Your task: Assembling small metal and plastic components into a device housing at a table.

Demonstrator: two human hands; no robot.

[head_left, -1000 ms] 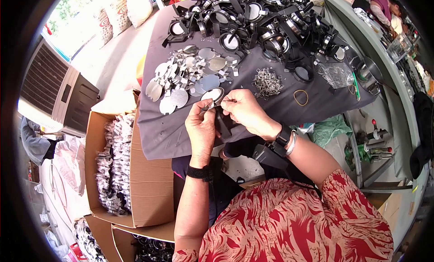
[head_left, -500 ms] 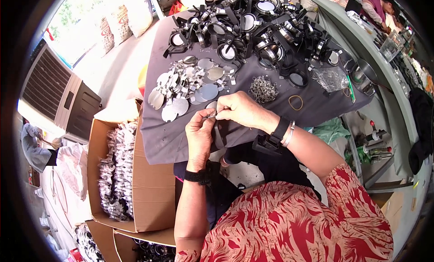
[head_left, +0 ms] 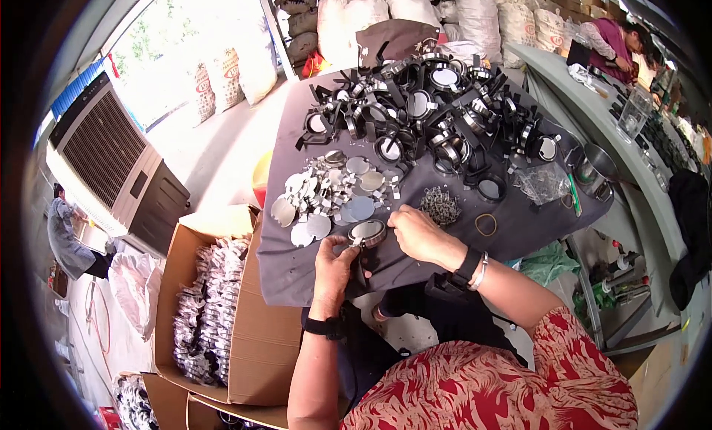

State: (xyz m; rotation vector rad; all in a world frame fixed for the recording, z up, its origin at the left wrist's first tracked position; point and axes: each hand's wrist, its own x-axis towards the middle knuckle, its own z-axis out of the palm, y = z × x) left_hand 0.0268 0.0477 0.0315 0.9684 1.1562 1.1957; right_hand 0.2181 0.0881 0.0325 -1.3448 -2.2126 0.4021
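Note:
My left hand (head_left: 334, 270) is closed, thumb and fingers pinching the near edge of a round metal-rimmed lid (head_left: 367, 232) with a black handle below it. The lid is held face up above the dark cloth by the table's front edge. Just to its right, my right hand (head_left: 424, 235) has its fingertips pressed together. Whatever is between them is hidden. Behind that hand lies a small heap of little metal clips (head_left: 440, 205). Beyond my left hand is a pile of thin metal discs with tabs (head_left: 319, 192).
A big heap of black-handled round lids (head_left: 430, 107) covers the table's far part. On the right are a rubber band (head_left: 486, 224), a clear plastic bag (head_left: 541, 182) and a metal cup (head_left: 595, 163). A cardboard box (head_left: 259, 341) of wrapped parts stands at left.
My right hand has parted from my left and moved rightward. The lid between them now shows its face. The view has tilted up, so the scene sits lower.

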